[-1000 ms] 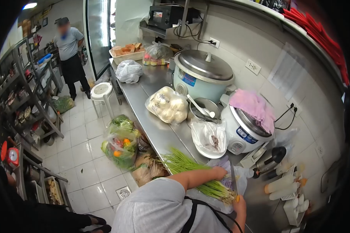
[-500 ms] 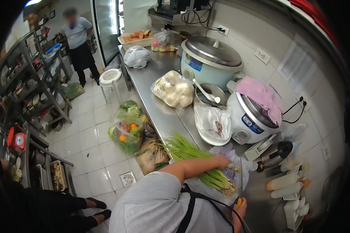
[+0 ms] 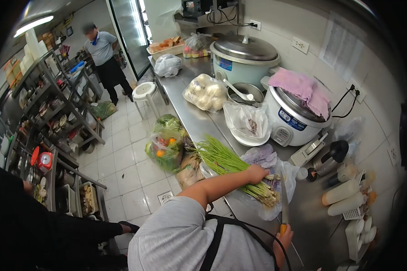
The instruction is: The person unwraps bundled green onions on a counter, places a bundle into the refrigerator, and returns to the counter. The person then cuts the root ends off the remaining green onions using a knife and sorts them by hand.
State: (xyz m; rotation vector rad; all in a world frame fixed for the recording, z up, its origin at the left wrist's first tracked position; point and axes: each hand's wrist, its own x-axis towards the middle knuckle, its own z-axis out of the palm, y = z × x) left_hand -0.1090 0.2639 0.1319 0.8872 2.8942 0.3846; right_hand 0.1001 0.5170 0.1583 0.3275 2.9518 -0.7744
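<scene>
A bundle of spring onions (image 3: 224, 160) lies across a clear plastic bag (image 3: 287, 174) on the steel counter, its pale root ends pointing towards the knife. My left hand (image 3: 257, 174) is closed around some stalks near the roots; its fingertips are partly hidden. In my right hand (image 3: 282, 239) is a knife (image 3: 284, 203), gripped by its yellow handle. The blade points away from me, beside the root ends and apart from them. A crumpled purplish bag (image 3: 260, 156) sits just beyond my left hand.
Two rice cookers (image 3: 244, 56) (image 3: 294, 113), a bag of round white items (image 3: 205, 92) and a bag-lined white bowl (image 3: 246, 124) stand along the counter. Sauce bottles (image 3: 343, 198) are at right. Vegetable bags (image 3: 165, 147) rest on the floor. One person (image 3: 103, 58) stands behind; another in black (image 3: 36, 221) is at left.
The view has shifted and tilted. My left hand has moved slightly on the spring onions, near their root ends. The knife is still in my right hand, its blade showing more.
</scene>
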